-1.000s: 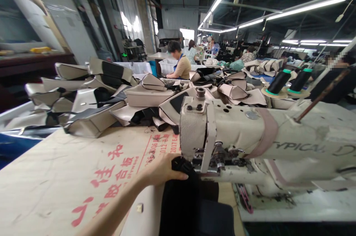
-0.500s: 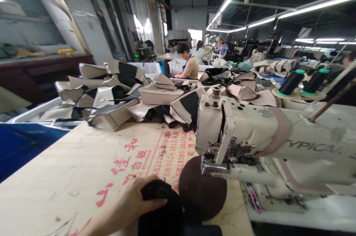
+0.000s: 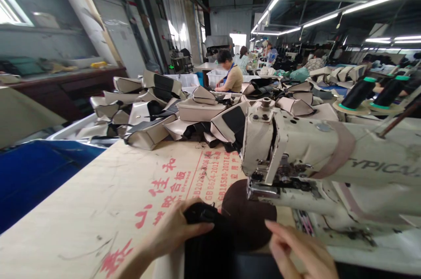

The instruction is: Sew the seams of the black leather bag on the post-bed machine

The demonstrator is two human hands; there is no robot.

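Observation:
My left hand [image 3: 179,228] is closed on the upper edge of a black bag piece [image 3: 208,248], thumb on the near side. The piece's lower part runs out of the picture, and a pale strip shows beside it. To the right, my right hand [image 3: 296,246] is raised with its index finger stretched out and the other fingers loosely bent; nothing shows in it. Between the hands lies a dark brown rounded piece [image 3: 248,215], below the head of the sewing machine [image 3: 263,152]. The black piece overlaps its left side.
A plywood tabletop [image 3: 131,191] with red printing spreads to the left. Beige and black bags [image 3: 200,110] are heaped along its far edge. Black thread cones [image 3: 357,93] stand behind the machine. A blue sheet [image 3: 49,169] hangs at left. A co-worker [image 3: 232,75] sits beyond the heap.
My right hand has come into view from below, at the right of the brown piece. The view has shifted slightly left; my left hand still grips the black bag piece.

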